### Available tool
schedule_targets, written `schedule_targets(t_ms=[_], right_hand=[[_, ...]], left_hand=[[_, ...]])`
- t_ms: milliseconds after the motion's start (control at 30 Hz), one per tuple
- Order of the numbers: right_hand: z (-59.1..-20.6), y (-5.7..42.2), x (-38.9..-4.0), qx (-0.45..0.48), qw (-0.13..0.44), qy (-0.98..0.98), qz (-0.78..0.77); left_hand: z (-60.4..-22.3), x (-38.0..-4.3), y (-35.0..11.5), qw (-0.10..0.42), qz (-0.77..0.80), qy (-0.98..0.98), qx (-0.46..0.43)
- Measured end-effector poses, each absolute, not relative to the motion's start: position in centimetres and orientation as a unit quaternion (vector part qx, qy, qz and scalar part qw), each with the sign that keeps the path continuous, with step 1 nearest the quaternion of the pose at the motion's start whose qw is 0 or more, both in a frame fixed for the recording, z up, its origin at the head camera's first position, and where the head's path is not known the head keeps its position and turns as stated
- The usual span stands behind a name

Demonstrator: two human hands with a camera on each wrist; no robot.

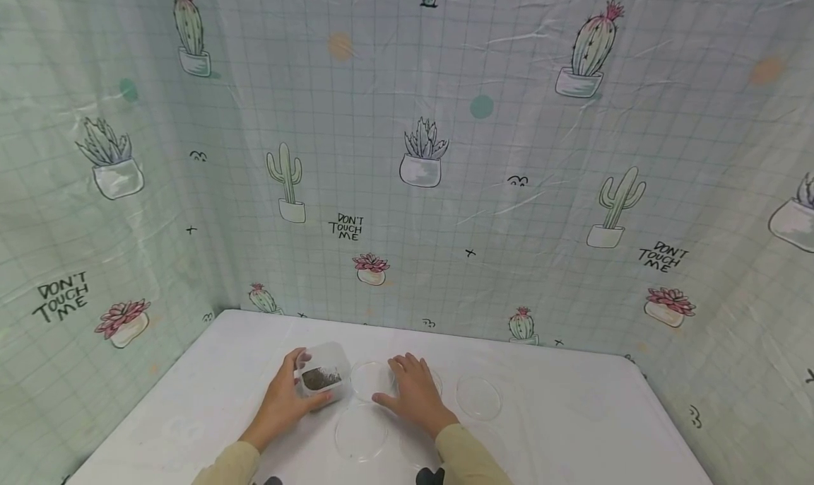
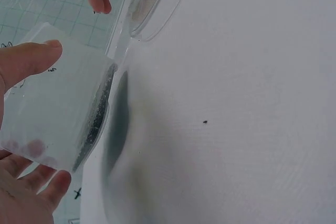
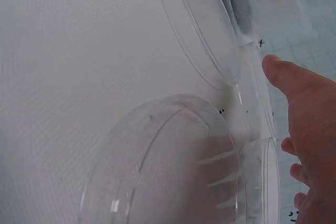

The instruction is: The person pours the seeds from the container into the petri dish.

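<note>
My left hand [image 1: 285,399] grips a translucent plastic tub [image 1: 333,358], thumb on the near side and fingers round the far side. Dark granular material [image 1: 321,379] covers the tub's bottom. In the left wrist view the tub [image 2: 63,98] hangs close over the white table, its shadow beside it. To the right, my right hand [image 1: 417,393] holds nothing; its fingers are relaxed above clear round dishes. One clear dish [image 1: 369,382] lies between the hands, and another clear dish [image 1: 361,435] lies nearer to me. The right wrist view shows a dish [image 3: 152,156] below this hand.
Another clear round dish [image 1: 479,399] lies to the right of my right hand. A dark speck [image 2: 205,122] is on the white table [image 1: 572,414]. A curtain [image 1: 381,117] printed with cacti encloses the table at the back and sides.
</note>
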State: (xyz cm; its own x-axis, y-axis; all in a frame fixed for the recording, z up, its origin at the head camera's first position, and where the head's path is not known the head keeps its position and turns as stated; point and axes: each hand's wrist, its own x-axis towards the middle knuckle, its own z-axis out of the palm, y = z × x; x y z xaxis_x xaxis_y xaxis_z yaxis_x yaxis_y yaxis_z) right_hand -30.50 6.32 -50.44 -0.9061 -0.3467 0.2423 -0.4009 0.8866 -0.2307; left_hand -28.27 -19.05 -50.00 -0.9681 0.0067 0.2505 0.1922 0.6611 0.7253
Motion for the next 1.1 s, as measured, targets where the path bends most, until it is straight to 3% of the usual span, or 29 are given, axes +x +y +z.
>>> schedule_targets(t_ms=[1100], right_hand=[[-51.1, 6.0, -31.6, 0.198, 0.093, -0.968, 0.121]], left_hand=[[-48.9, -29.3, -18.1, 0.111, -0.382, -0.917, -0.035]])
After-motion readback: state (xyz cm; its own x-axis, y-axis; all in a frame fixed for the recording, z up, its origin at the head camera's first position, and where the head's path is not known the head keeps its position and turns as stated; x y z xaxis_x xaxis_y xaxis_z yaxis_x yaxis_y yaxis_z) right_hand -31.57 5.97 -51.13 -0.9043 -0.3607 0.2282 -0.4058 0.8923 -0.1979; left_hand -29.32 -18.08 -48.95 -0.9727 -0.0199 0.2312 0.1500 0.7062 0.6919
